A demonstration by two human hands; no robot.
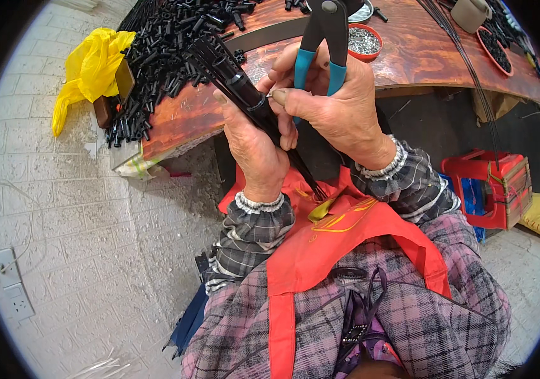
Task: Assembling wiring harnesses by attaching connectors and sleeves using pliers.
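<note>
My left hand [251,148] is closed round a black umbrella frame [241,88], a bundle of thin ribs around a black plastic sleeve. It tilts up to the left, and its lower end rests at the red cloth bag [308,265] on my lap. My right hand [349,104] keeps a pair of pliers [334,38] with teal grips in its fingers, jaws pointing up and away. Its thumb and fingertip pinch a tiny pale piece against the sleeve's side; its kind is too small to make out. The left fingertips meet the right ones there, partly hidden.
A reddish wooden table [181,129] curves ahead, with a heap of black plastic parts [169,50] at left. Small metal pieces fill a red bowl [382,54]. A yellow plastic bag [93,63] hangs beside the heap. Right of me stands a red stool [458,165]; long black rods [472,76] overhang the table.
</note>
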